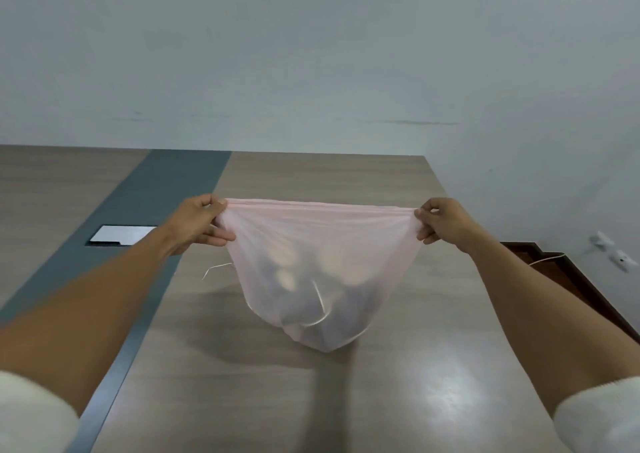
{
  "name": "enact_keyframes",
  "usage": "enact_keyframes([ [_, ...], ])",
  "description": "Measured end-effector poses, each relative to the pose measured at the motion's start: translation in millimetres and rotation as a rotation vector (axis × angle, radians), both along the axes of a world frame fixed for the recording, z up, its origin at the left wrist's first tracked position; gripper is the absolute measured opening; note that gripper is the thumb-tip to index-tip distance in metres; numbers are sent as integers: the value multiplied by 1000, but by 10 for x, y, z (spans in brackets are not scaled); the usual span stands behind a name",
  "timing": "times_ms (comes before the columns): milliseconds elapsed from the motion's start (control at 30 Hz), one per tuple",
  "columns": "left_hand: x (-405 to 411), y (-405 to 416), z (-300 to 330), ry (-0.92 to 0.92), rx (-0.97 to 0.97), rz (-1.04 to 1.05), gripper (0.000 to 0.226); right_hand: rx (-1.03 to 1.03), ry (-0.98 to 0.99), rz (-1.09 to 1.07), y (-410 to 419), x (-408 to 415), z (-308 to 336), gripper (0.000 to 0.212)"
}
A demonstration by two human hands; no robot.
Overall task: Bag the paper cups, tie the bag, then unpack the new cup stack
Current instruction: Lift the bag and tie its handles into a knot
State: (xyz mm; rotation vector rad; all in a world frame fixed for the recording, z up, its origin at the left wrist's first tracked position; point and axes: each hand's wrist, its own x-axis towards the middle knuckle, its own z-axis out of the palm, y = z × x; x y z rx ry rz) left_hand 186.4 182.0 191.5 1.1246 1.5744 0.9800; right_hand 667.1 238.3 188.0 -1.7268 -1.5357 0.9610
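Note:
A thin pink plastic bag hangs stretched wide between my two hands above the wooden table. My left hand pinches the bag's left top corner. My right hand pinches the right top corner. The rim is pulled taut between them. Blurred pale round shapes of paper cups show through the plastic, with darker shapes lower down. The bag's bottom rests on or just above the tabletop; I cannot tell which. No separate new cup stack is in view.
A dark grey strip runs along the table on the left, with a silvery hatch plate set in it. A thin pale string lies left of the bag. The table's right edge drops to a dark wooden step; wall sockets sit at right.

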Motion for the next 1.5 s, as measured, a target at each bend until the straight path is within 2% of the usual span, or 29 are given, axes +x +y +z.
enact_keyframes([
  [200, 15, -4, -57, 160, 5, -7, 35, -22, 13, 43, -72, 10, -24, 25],
  [333, 39, 77, -74, 200, 79, 124, 43, -2, 31, 56, -87, -26, -18, 26],
  [467, 55, 169, -89, 95, 236, 266, 35, -1, 37, 68, -120, -46, -46, 26],
  [600, 40, 247, -62, -29, 296, 259, 33, -14, 87, 36, -115, -22, -54, 28],
  [667, 21, 251, -53, -22, 289, 235, 35, 7, 137, 2, -94, -22, -30, 27],
  [833, -48, 212, -59, 170, 230, 165, 39, 23, 184, -35, -23, -62, 32, 27],
  [933, -82, 252, -111, 282, 170, 216, 48, 33, 181, -34, 9, -118, 34, 26],
  [1033, -39, 286, -134, 616, 174, 387, 52, 62, 172, -24, 15, -188, 22, 26],
  [1100, 88, 312, -109, 813, 297, 450, 48, 78, 170, 1, 7, -235, 30, 24],
  [1167, 345, 358, -46, 886, 502, 301, 49, 83, 160, 31, 11, -271, 48, 26],
  [1233, 683, 437, 1, 897, 613, -50, 59, 88, 149, 45, 17, -303, 73, 29],
  [1300, 1046, 527, 14, 1018, 534, -376, 79, 98, 140, 52, 15, -312, 93, 30],
  [1367, 1309, 615, -53, 1124, 351, -491, 93, 95, 141, 50, 1, -294, 94, 29],
  [1400, 1385, 666, -92, 1127, 272, -468, 91, 91, 141, 45, -10, -274, 90, 28],
  [1433, 1405, 720, -137, 1111, 229, -425, 78, 84, 147, 43, -14, -257, 78, 28],
  [1500, 1367, 807, -182, 1023, 267, -387, 33, 75, 144, 2, -35, -221, 49, 28],
])
